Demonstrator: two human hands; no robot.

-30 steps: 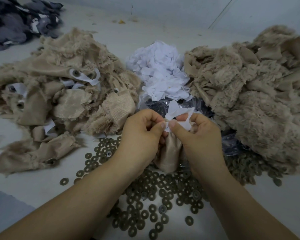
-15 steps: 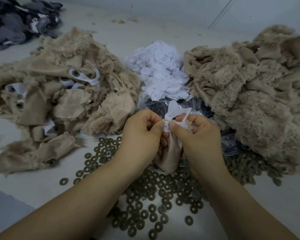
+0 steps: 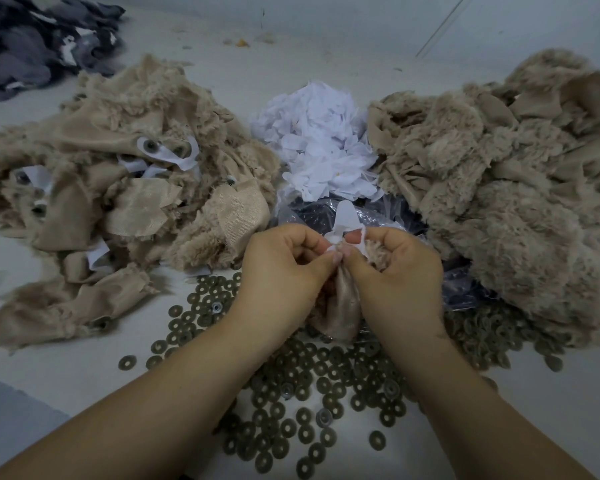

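**Both hands pinched on one tan piece, mid-table**

A wide pale work surface [image 3: 326, 74] fills the view and runs back to a plain light wall [image 3: 534, 15] at the far edge, with a few crumbs of debris on the bare stretch in front of it.

Biggest thing on it is the right heap of tan plush [image 3: 506, 188], shaggy side up, spilling toward the near edge. Opposite sits the left heap of tan plush [image 3: 111, 195], with more smooth backing showing and white patches mixed through. Far left corner has a dark grey fabric pile [image 3: 32, 39], well apart from everything else. Between the two tan heaps lies a mound of white scraps [image 3: 319, 140], and just in front of it a clear plastic bag [image 3: 309, 211] holding dark bits.

Nearer the camera, round washers [image 3: 309, 393] are scattered flat across the surface, under and around both forearms.

Dead centre, above those washers, is the tan plush piece [image 3: 340, 313], hanging from the fingers. The left hand [image 3: 284, 268] and right hand [image 3: 399, 268] meet at its top, each pinching it thumb to fingertip. A small white scrap [image 3: 345, 216] sticks up from the pinch.
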